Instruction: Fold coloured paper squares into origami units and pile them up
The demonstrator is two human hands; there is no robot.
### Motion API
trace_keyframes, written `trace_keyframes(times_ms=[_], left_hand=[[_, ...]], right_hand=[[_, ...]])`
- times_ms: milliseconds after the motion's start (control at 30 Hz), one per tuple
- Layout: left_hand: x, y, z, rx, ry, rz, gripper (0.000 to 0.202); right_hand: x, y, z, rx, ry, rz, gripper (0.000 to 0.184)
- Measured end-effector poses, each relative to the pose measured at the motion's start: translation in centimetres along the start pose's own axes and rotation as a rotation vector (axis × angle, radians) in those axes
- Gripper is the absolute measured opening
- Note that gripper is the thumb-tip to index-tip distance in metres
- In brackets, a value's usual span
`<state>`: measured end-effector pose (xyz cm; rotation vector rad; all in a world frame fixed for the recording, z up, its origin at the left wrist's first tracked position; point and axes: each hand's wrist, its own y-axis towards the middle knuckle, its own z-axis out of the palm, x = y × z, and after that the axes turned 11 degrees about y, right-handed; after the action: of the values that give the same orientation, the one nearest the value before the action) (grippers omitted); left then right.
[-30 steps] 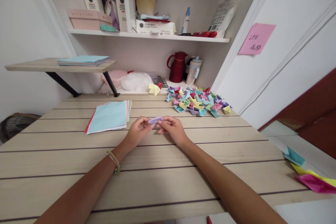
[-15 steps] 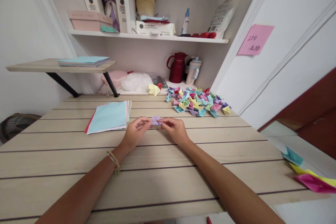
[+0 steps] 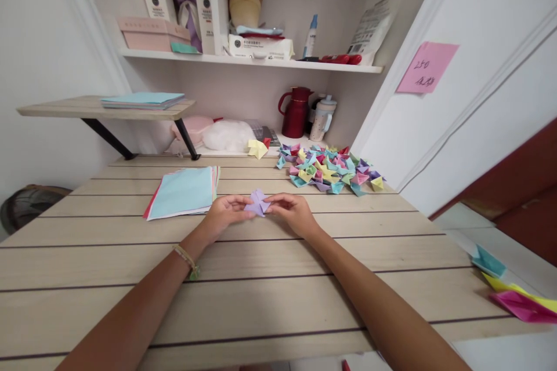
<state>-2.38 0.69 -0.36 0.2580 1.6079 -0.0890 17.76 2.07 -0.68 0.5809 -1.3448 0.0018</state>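
A small purple folded paper (image 3: 257, 203) is held over the middle of the table by both hands. My left hand (image 3: 226, 214) pinches its left side between thumb and fingers. On the opposite side, my right hand (image 3: 290, 211) grips the paper's edge with thumb and fingertips. The piece shows a roughly diamond outline with crossing folds. Just left of my left hand lies a stack of coloured paper sheets (image 3: 183, 191), light blue on top. Behind my right hand spreads a pile of small folded paper boats (image 3: 331, 168) in many colours.
A yellow folded paper (image 3: 258, 149) sits near the table's back edge. Larger paper boats (image 3: 524, 304) lie at the right edge. A raised wooden shelf (image 3: 56, 106) on black legs stands back left. Beyond the table are a red jug (image 3: 296, 113) and a light cup (image 3: 322, 119).
The purple paper has turned from nearly edge-on to show its wider, diamond-shaped face. Both hands keep hold of it, with the left fingers slightly shifted. The view has moved a little.
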Motion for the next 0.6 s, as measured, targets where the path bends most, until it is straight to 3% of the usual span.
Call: trace_keyframes(times_ms=[133,333,600], left_hand=[[0.2,0.1,0.2,0.021,0.041,0.046,0.038],[0.3,0.0,1.0,-0.099,0.123,0.114,0.02],[0.0,0.1,1.2,-0.182,0.152,0.037,0.024]], right_hand=[[0.0,0.0,0.2,-0.046,-0.023,0.012,0.015],[0.1,-0.2,0.6,-0.071,-0.026,0.052,0.02],[0.0,-0.2,1.1,-0.114,0.002,0.02,0.019]])
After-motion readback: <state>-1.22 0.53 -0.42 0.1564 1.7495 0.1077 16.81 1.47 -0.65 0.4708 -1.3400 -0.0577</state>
